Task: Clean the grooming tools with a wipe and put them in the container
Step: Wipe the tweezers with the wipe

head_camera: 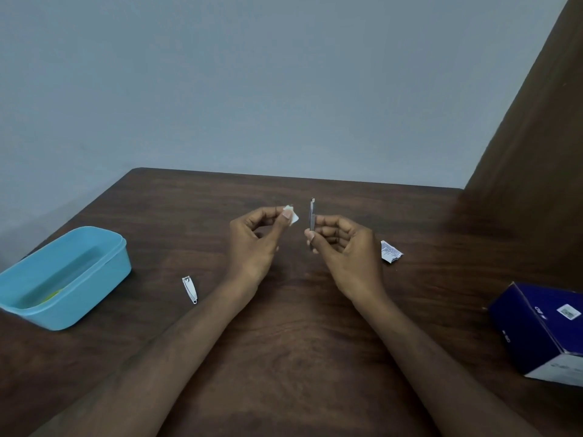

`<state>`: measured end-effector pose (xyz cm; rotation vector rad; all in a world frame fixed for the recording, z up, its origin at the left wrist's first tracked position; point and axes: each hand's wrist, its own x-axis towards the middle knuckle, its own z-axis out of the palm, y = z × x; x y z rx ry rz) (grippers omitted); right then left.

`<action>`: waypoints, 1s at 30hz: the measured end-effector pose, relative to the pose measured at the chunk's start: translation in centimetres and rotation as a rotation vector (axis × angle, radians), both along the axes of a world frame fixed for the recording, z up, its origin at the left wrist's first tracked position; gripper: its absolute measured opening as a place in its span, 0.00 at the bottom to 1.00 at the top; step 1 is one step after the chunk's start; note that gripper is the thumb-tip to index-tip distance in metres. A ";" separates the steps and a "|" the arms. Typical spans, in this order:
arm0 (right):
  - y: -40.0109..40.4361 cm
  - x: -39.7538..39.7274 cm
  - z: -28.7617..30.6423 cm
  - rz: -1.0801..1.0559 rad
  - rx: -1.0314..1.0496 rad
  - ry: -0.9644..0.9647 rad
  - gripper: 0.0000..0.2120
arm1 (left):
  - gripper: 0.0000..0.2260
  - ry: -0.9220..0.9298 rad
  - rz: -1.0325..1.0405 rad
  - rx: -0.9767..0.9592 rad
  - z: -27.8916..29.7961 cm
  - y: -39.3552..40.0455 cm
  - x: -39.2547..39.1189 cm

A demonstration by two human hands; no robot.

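Note:
My left hand (255, 241) pinches a small white wipe (293, 217) between thumb and fingertips, above the middle of the table. Just to its right, my right hand (340, 247) holds a thin metal nail file (312, 216) upright, its tip pointing up. Wipe and file are a short gap apart, not touching. A silver nail clipper (190, 290) lies flat on the table, left of my left forearm. The light blue plastic container (104, 279) stands at the left edge, with something yellow-green at its bottom.
A torn white wipe sachet (390, 252) lies right of my right hand. A dark blue cardboard box (542, 332) sits at the right edge. The dark wooden table (290, 342) meets a grey wall behind and a brown panel (536, 137) at the right.

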<state>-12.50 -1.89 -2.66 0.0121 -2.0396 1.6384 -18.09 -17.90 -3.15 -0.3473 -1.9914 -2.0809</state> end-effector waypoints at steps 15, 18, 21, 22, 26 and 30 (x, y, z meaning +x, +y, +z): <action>-0.5 0.7 0.0 -0.103 0.277 0.079 0.08 | 0.02 0.075 -0.123 -0.199 0.0 -0.1 0.3; -0.2 0.9 0.1 -0.136 0.311 0.093 0.07 | 0.04 0.109 -0.102 -0.343 0.0 -0.1 0.6; 0.1 0.8 0.0 -0.085 0.351 0.061 0.10 | 0.03 0.139 -0.058 -0.383 0.1 -0.1 0.8; 0.2 0.8 0.0 -0.069 0.360 0.059 0.10 | 0.03 0.158 -0.039 -0.405 0.1 -0.1 0.9; 0.2 0.7 0.0 -0.041 0.256 -0.003 0.13 | 0.04 0.299 0.050 -0.596 0.2 -0.2 1.4; 0.2 0.4 0.3 0.011 -0.040 -0.072 0.04 | 0.05 0.351 0.071 -0.690 0.5 -0.1 1.8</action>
